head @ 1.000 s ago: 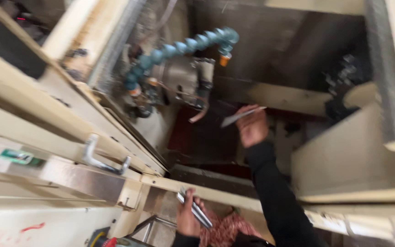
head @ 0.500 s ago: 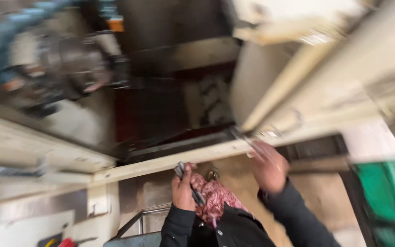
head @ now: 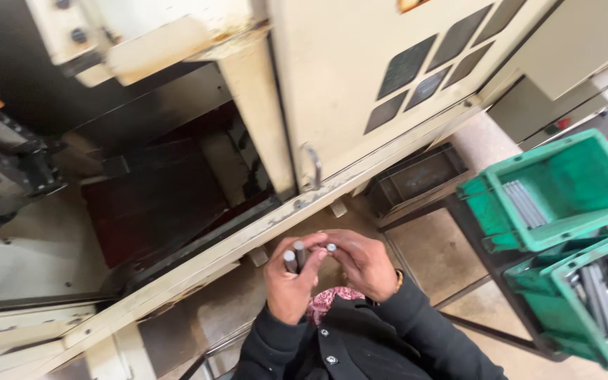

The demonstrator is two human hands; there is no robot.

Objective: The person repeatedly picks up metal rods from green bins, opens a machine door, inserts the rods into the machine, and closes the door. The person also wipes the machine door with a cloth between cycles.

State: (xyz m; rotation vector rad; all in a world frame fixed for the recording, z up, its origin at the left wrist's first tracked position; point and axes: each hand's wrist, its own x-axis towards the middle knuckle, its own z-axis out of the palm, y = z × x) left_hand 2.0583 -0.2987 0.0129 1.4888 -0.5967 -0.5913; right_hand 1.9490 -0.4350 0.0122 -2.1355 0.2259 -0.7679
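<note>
Both hands meet close to my chest, below the machine's door rail. My left hand [head: 291, 287] is closed around two short grey metal rods [head: 295, 259] that stand upright, ends showing. My right hand [head: 361, 262] touches them from the right and pinches a third rod [head: 331, 248] at its tip. Dark sleeves cover both arms, and a red patterned cloth [head: 331, 300] shows between the wrists.
A cream machine with an open sliding door [head: 360, 77] and handle [head: 314, 166] fills the upper view; its dark work chamber [head: 156, 197] lies at the left. At the right stand two green crates [head: 564, 193], the nearer one [head: 592, 295] holding several metal rods.
My view has swung right, from the machine's inside to its door and the crates. My right hand came out of the chamber and down to join my left hand at the rods.
</note>
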